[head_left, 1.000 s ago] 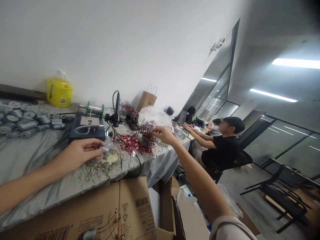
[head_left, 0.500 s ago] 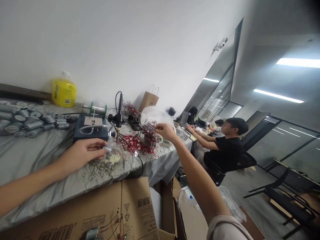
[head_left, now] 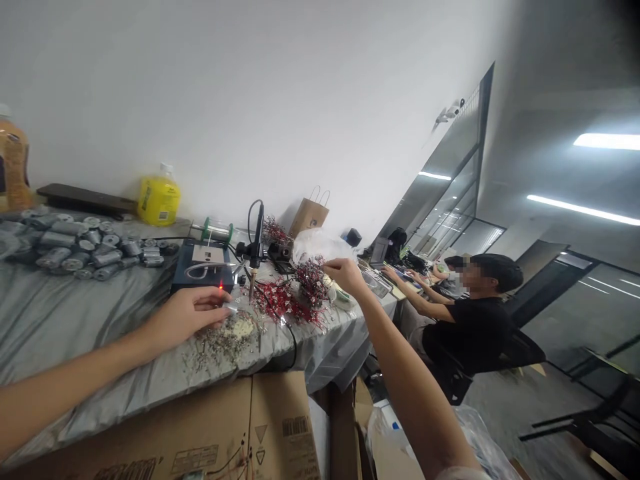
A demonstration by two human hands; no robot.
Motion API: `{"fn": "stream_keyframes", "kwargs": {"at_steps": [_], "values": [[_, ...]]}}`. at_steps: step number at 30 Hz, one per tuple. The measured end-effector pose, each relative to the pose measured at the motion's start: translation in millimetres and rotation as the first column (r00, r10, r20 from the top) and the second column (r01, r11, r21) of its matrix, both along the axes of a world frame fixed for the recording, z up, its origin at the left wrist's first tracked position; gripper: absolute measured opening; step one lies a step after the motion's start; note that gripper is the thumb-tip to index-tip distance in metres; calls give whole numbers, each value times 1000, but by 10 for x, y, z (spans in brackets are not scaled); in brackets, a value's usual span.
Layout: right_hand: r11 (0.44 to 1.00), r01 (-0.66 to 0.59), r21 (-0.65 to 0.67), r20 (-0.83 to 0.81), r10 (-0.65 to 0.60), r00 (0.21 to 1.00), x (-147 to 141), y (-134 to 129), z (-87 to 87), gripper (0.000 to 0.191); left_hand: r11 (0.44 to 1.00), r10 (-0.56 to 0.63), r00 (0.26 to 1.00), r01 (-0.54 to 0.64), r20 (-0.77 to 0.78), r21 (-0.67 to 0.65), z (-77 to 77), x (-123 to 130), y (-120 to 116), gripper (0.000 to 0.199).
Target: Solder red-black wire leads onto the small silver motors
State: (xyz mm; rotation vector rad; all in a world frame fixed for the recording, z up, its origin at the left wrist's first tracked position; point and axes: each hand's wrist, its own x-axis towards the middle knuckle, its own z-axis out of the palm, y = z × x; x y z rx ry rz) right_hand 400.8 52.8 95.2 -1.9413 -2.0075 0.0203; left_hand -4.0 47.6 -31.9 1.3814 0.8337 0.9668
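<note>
My left hand (head_left: pixel 203 310) has its fingers around a small silver motor (head_left: pixel 231 308), beside the upright soldering iron (head_left: pixel 255 267). Below it lies a heap of small metal-legged parts (head_left: pixel 220 343) with a pale yellow patch. My right hand (head_left: pixel 345 275) is pinched at the edge of a dark red tangle of wired parts (head_left: pixel 311 280); what lies between its fingertips is too small to name. More red wires (head_left: pixel 277 300) spread over the table between my hands. The blue soldering station (head_left: pixel 200 267) stands behind my left hand, a red light showing on it.
Many silver motors (head_left: pixel 75 247) are piled at the left, near a yellow bottle (head_left: pixel 159 200). A solder spool (head_left: pixel 218 232) and a paper bag (head_left: pixel 310 215) stand behind. A cardboard box (head_left: pixel 280 413) is below the table edge. A person in black (head_left: pixel 465 317) sits at the right.
The view has shifted, so things sit lower and farther right, and an orange bottle shows at the left. A red light now shows on the station. Both hands keep their grips.
</note>
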Motion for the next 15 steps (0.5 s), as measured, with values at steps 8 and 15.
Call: {"fn": "stream_keyframes", "kwargs": {"at_steps": [8, 15], "values": [[975, 79, 208, -113, -56, 992, 51, 24, -12, 38, 1000, -10, 1000, 10, -7, 2, 0, -7, -1, 59], [916, 134, 377, -209, -57, 976, 53, 34, -78, 39, 1000, -14, 1000, 14, -3, 13, -7, -5, 3, 57]]}}
